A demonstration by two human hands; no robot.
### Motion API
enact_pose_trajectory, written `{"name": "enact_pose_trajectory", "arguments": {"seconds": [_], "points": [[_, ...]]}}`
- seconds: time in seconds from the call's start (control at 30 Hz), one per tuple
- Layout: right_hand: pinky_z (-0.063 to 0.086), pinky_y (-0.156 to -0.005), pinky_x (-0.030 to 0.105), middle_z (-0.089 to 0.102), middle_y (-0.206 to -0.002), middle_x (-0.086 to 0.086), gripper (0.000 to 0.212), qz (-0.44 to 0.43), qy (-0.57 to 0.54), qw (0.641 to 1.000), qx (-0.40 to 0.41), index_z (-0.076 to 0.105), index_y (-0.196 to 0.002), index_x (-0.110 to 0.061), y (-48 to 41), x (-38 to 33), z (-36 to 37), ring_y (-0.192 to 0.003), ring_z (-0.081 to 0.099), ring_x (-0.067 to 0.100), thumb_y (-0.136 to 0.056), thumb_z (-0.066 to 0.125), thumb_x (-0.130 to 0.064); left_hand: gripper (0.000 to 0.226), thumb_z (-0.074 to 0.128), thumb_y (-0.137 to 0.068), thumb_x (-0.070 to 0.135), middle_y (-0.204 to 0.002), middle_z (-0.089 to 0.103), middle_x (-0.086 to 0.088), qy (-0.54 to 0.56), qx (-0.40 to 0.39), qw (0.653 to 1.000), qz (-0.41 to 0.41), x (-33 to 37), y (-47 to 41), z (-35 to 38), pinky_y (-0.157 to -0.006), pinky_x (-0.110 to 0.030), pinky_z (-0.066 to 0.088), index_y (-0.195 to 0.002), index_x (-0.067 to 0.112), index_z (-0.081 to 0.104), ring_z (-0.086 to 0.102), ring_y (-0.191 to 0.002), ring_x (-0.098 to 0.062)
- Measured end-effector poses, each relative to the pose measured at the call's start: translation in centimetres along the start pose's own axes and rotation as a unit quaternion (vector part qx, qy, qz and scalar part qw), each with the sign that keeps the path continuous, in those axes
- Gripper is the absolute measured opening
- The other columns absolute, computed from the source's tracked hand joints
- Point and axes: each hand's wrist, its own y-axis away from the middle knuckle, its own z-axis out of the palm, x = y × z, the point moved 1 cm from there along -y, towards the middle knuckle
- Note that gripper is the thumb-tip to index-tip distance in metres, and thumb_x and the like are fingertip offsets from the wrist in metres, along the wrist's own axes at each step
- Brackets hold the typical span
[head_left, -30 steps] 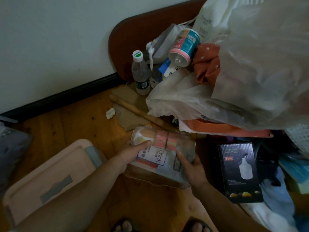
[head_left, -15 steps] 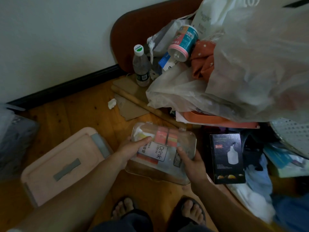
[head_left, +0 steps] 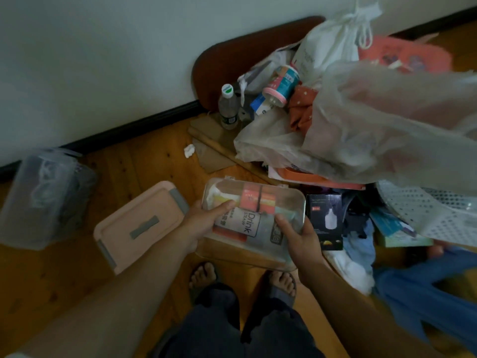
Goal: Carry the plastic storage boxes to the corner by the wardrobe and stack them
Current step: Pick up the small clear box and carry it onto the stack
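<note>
Over the floor [head_left: 144, 166], left hand [head_left: 202, 223] and right hand [head_left: 300, 237] grip seemingly lidded box [head_left: 281, 202]

View pulls back and up vs 1 s ago. The clear lidded box [head_left: 254, 220] in my left hand [head_left: 204, 223] and right hand [head_left: 299, 236] now sits over my feet [head_left: 204, 276]. Feet and dark trousers [head_left: 232, 326] fill bottom centre, where only toes showed before. The pink box [head_left: 139, 226] shifts from lower left to centre left, whole lid visible. A translucent storage box [head_left: 44, 197] comes in at the left edge. The black carton [head_left: 325, 220] now sits right against the held box's right end in frame. A blurred orange item [head_left: 405, 56] appears upper right, and more of the mesh basket [head_left: 426, 210] shows at right.
</note>
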Motion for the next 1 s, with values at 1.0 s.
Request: {"name": "enact_pose_trajectory", "arguments": {"seconds": [1.0], "points": [[0.056, -0.065, 0.026, 0.072, -0.097, -0.008, 0.056, -0.15, 0.097, 0.98, -0.094, 0.062, -0.104, -0.037, 26.3, -33.0, 0.5, -0.085, 0.07, 0.009, -0.058, 0.069, -0.069, 0.067, 0.071, -0.083, 0.033, -0.113, 0.068, -0.016, 0.129, 0.077, 0.986, 0.071, 20.5, 34.5, -7.6, -0.076, -0.043, 0.058, -0.138, 0.009, 0.042, 0.07, -0.095, -0.028]]}}
